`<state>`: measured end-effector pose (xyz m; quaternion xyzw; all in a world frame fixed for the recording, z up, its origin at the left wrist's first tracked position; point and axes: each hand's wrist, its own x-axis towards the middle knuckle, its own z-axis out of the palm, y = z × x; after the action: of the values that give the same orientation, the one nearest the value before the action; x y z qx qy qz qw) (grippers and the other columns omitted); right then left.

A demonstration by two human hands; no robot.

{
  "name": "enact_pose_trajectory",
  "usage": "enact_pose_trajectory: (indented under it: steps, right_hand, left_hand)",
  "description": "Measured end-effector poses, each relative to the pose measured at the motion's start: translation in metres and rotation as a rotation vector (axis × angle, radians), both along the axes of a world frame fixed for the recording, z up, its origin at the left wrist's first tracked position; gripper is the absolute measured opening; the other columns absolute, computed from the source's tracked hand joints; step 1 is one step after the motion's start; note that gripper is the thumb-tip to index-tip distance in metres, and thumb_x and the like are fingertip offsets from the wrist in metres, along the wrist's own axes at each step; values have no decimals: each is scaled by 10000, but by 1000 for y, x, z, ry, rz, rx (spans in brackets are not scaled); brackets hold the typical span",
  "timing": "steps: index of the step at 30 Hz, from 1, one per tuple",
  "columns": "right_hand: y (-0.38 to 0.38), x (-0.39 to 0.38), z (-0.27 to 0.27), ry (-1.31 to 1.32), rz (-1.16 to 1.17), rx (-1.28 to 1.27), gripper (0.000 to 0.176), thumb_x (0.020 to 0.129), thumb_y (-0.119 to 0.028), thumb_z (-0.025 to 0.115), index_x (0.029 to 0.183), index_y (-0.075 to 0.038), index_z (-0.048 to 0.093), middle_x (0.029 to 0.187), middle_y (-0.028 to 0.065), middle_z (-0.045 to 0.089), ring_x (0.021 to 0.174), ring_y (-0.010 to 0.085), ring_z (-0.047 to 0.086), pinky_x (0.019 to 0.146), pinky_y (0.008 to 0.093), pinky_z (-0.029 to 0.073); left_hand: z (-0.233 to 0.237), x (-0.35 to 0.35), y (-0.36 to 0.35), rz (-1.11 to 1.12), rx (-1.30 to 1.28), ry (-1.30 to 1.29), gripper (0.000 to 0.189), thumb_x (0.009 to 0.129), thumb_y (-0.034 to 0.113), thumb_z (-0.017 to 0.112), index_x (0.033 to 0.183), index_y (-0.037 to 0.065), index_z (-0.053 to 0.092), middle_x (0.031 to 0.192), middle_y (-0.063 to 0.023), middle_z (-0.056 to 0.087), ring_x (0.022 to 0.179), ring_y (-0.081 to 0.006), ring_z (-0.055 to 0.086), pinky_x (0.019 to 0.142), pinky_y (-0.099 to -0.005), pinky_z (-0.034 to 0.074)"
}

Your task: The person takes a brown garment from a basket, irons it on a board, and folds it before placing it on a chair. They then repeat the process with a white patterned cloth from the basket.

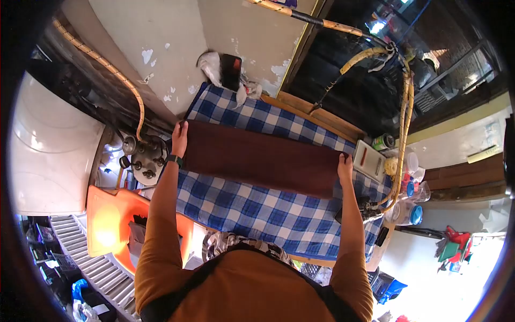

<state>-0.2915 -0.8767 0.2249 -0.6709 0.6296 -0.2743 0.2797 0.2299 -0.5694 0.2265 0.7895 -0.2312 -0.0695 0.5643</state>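
A long, dark brown folded cloth (263,159) stretches between my two hands over the blue-and-white checked cover (230,201) of the table. My left hand (179,140) grips its left end near the far corner, fingers curled over the edge. At the other end, my right hand (345,167) pinches the far right corner, thumb on top. The fabric looks flat and taut, its long sides running slightly downward to the right. Beside my right forearm sits a dark appliance (370,206), joined to a yellow hose and partly hidden by the arm.
A metal tank with knobs (145,161) stands left of the table, beside an orange plastic chair (107,214) with dark cloth on it. A white tray (369,161) and plastic containers (413,214) line the right end. Yellow hoses (403,118) hang by the dark window.
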Motion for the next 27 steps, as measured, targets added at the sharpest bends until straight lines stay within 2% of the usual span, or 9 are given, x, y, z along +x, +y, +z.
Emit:
enact_pose_trajectory:
  steps: [5, 7, 11, 13, 16, 19, 22, 25, 27]
  right_hand:
    - [9, 13, 28, 130, 157, 116, 585, 940, -456, 477, 1145, 92, 487, 1115, 249, 573, 1067, 356, 548, 938, 430, 418]
    - [17, 6, 13, 531, 126, -250, 621, 908, -521, 495, 1105, 67, 504, 1000, 232, 621, 970, 378, 595, 870, 463, 462]
    - [78, -2, 10, 846, 101, -170, 640, 857, -588, 525, 1043, 24, 515, 899, 209, 645, 853, 416, 615, 803, 501, 481]
    - [99, -6, 0, 592, 114, -71, 660, 825, -622, 539, 973, 21, 530, 910, 225, 645, 847, 429, 619, 799, 499, 480]
    - [86, -10, 7, 456, 148, 143, 653, 831, -527, 603, 1125, 51, 532, 963, 243, 651, 932, 431, 618, 809, 452, 496]
    - [75, 18, 54, -240, -33, 534, 541, 829, -278, 680, 1243, 25, 509, 1175, 164, 595, 1045, 252, 588, 883, 362, 485]
    - [69, 63, 98, -508, 184, 519, 542, 859, -178, 623, 1333, -7, 421, 1206, 141, 547, 1037, 271, 577, 844, 367, 498]
    - [103, 142, 164, -546, 476, 311, 514, 885, -156, 582, 1340, -6, 393, 1212, 125, 526, 1056, 232, 548, 893, 340, 466]
    - [124, 188, 186, -407, 742, 91, 521, 906, -204, 571, 1353, -15, 378, 1213, 123, 525, 1056, 209, 535, 900, 334, 452]
  left_hand:
    - [-24, 18, -9, -115, 156, -142, 438, 939, 415, 516, 1064, -4, 530, 944, -173, 600, 895, -330, 572, 800, -404, 436]
    - [-33, 11, 2, -98, 247, -169, 447, 935, 427, 510, 1074, 2, 517, 927, -189, 594, 889, -357, 574, 794, -428, 442]
    - [-1, -64, 41, 153, 611, -523, 426, 926, 419, 512, 1104, 32, 489, 917, -170, 580, 885, -372, 561, 773, -462, 447]
    - [-11, -79, 62, 153, 808, -597, 358, 945, 364, 492, 1110, 46, 497, 1036, -158, 567, 969, -342, 549, 801, -460, 434]
    - [14, -109, 49, 120, 570, -672, 346, 924, 229, 501, 1212, 38, 478, 1225, -188, 501, 1170, -368, 443, 977, -489, 339]
    - [38, -174, 18, -409, 370, -606, 517, 836, 267, 593, 1243, -26, 467, 1347, -227, 416, 1308, -412, 321, 1075, -513, 241]
    - [5, -231, 1, -897, 152, -535, 804, 871, 439, 590, 1432, -10, 231, 1488, -226, 216, 1404, -359, 164, 1148, -453, 162]
    - [1, -268, -1, -953, 138, -423, 969, 846, 454, 636, 1455, -38, 66, 1508, -233, 140, 1406, -343, 172, 1144, -421, 192]
    - [21, -281, 4, -833, -39, 217, 1026, 825, 426, 679, 1463, -17, 10, 1521, -228, 98, 1419, -304, 137, 1139, -384, 209]
